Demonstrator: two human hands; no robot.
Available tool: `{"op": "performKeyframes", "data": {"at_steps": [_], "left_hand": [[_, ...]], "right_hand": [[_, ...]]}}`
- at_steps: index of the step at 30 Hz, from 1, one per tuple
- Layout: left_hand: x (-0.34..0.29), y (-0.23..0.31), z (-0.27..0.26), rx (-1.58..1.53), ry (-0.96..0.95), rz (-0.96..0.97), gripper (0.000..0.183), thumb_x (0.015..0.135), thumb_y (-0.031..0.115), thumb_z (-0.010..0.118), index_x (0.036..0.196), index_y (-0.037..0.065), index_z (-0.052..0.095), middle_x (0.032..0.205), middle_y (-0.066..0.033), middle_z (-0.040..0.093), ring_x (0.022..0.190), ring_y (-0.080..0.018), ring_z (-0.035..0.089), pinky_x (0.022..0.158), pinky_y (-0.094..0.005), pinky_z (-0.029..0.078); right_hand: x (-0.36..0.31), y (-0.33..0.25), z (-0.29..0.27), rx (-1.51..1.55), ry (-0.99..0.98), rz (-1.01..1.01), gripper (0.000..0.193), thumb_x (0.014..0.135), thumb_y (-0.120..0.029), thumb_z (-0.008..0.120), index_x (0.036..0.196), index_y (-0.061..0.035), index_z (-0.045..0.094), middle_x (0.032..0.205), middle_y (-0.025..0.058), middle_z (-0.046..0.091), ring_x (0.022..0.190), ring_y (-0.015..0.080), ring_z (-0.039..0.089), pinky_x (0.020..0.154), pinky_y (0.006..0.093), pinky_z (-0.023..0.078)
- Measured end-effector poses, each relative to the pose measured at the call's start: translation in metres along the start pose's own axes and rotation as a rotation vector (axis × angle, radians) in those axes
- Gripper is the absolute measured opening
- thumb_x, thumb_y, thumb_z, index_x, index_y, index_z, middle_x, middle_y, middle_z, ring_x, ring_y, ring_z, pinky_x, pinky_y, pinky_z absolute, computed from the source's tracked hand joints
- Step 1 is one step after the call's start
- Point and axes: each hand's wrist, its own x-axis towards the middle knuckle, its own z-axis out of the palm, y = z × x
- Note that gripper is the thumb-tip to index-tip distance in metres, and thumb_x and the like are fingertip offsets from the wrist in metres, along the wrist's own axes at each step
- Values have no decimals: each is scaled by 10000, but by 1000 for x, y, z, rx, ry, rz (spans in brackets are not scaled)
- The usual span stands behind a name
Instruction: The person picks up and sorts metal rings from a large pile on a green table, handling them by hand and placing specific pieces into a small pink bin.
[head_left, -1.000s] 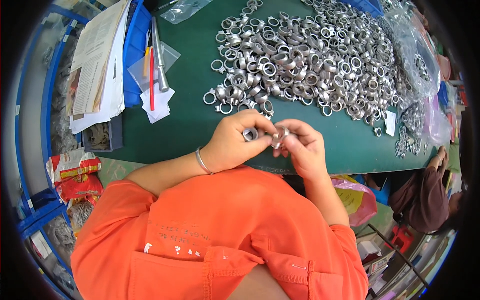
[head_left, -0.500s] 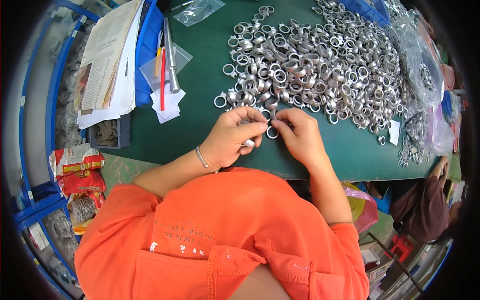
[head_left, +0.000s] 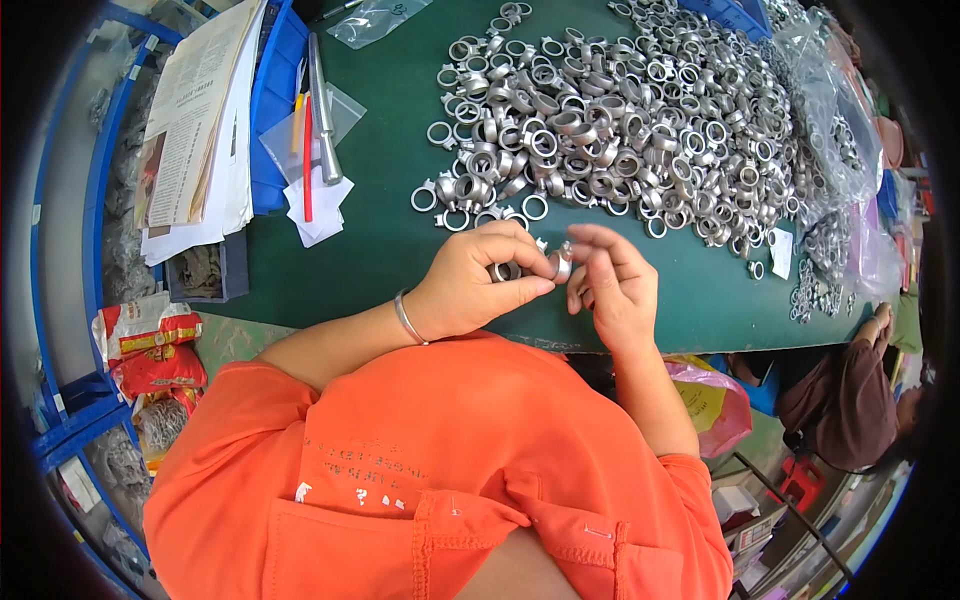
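Note:
My left hand (head_left: 488,272) is closed, with thumb and forefinger pinching a silver metal ring (head_left: 561,264) that has a small knob on its rim. A second metal ring (head_left: 504,271) is tucked in the curled fingers of the same hand. Just right of the pinched ring, my right hand (head_left: 615,280) has its fingers apart; nothing shows in it, though the fingertips are slightly blurred. Beyond both hands spreads a large pile of similar metal rings (head_left: 600,130), its near edge close to my left knuckles.
On the green table (head_left: 400,110), a tapered metal rod (head_left: 323,110) and a red stick (head_left: 307,160) lie left, by a blue bin (head_left: 270,110) and papers (head_left: 200,120). Clear plastic bags (head_left: 825,90) lie at right. Another person's sleeve (head_left: 840,400) shows at far right.
My left hand has lifted a ring from the pile's near edge, bringing it up in a pinch. My right hand has let go and spread its fingers. The view has shifted slightly.

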Motion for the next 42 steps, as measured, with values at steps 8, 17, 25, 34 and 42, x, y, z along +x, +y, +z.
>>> {"op": "performKeyframes", "data": {"at_steps": [8, 17, 25, 34, 42], "left_hand": [[-3, 0, 0, 21, 57, -27, 86, 738, -6, 674, 815, 26, 648, 762, -26, 567, 668, -96, 530, 542, -219, 402], [-13, 1, -21, -885, 122, -591, 52, 842, 38, 528, 847, -9, 551, 780, -65, 523, 552, -97, 479, 384, -197, 326], [-9, 3, -11, -807, 65, -588, 45, 856, 65, 551, 868, 25, 536, 696, -57, 517, 551, -92, 485, 377, -182, 304], [-1, 10, -3, -603, 61, -604, 120, 835, 81, 612, 920, 4, 575, 673, -42, 540, 497, -51, 458, 396, -171, 309], [-1, 11, 0, -155, 49, -195, 86, 786, 42, 658, 866, 19, 634, 773, -17, 554, 554, -73, 496, 467, -184, 385]], "right_hand": [[1, 16, -8, -323, -111, -310, 338, 685, -23, 738, 994, 15, 608, 865, 70, 622, 611, 56, 538, 497, 181, 413], [10, 3, -13, 366, -231, -56, 115, 863, -71, 488, 847, 3, 575, 809, 141, 623, 577, 124, 579, 405, 188, 387], [42, 0, 13, -1391, -108, -405, 108, 786, -127, 594, 856, -58, 640, 770, 106, 594, 716, 315, 593, 621, 392, 480], [19, -4, -16, -464, -288, -136, 89, 782, -10, 635, 871, -1, 639, 811, 53, 628, 631, 97, 564, 545, 207, 452], [10, -3, -11, -164, -144, 34, 129, 864, -65, 558, 952, 24, 588, 775, 78, 624, 561, 96, 558, 431, 191, 400]]}}
